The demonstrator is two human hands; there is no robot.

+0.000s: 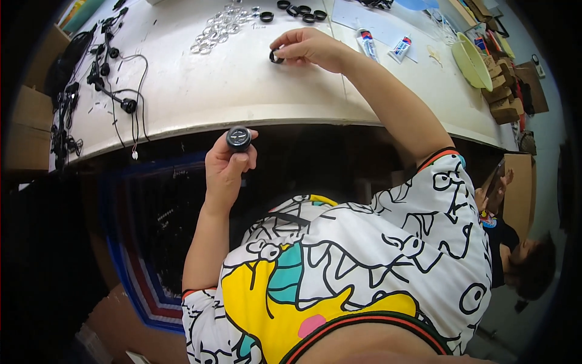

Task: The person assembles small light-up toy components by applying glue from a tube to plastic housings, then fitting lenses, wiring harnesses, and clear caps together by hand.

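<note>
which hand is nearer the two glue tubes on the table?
Right. The right hand pinches a black ring on the table just left of the glue tubes; the left hand holds a round black part below the table edge.

Count, head view:
- black rings (301, 11) loose in row at far edge of surface (242, 85): 5
- black ring (276, 56) at right hand (312, 47): 1
- round black cap (239, 138) in left hand (227, 167): 1
- glue tubes (367, 43): 2
- yellow-green bowl (471, 60): 1
- clear discs (221, 27): heap, too small to count

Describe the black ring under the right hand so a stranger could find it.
Start at the white table. The right hand reaches onto it, its fingers pinching a small black ring. It sits alone, below the row of black rings at the far edge.
</note>
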